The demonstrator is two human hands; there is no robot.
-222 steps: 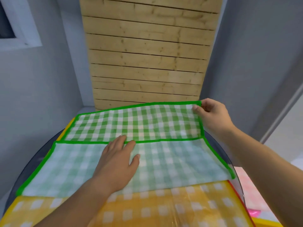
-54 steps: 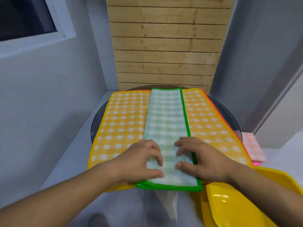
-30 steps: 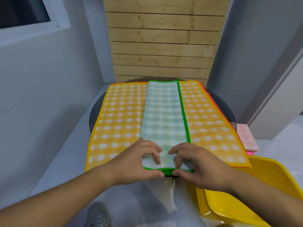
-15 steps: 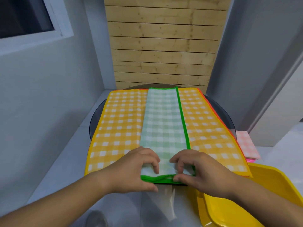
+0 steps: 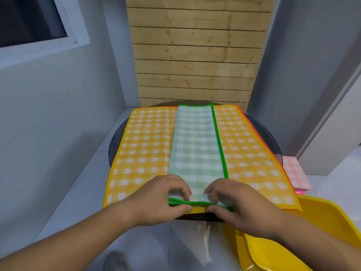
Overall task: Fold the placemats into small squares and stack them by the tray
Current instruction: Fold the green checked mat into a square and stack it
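The wide placemat (image 5: 144,153) lay spread on the round table (image 5: 269,139). Along its middle, near edge to far edge, lay the narrow folded placemat (image 5: 196,145). The tray (image 5: 332,218) stood off its near right corner, a small folded placemat (image 5: 295,173) beyond its right edge.

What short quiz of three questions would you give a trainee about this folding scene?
1. True or false: the left hand and the right hand both pinch the near end of the green placemat.
2. What lies directly under the green placemat? A) yellow placemat B) blue towel C) newspaper
3. Fill in: the yellow tray sits on the person's near ____ side.
Key: 1 true; 2 A; 3 right.
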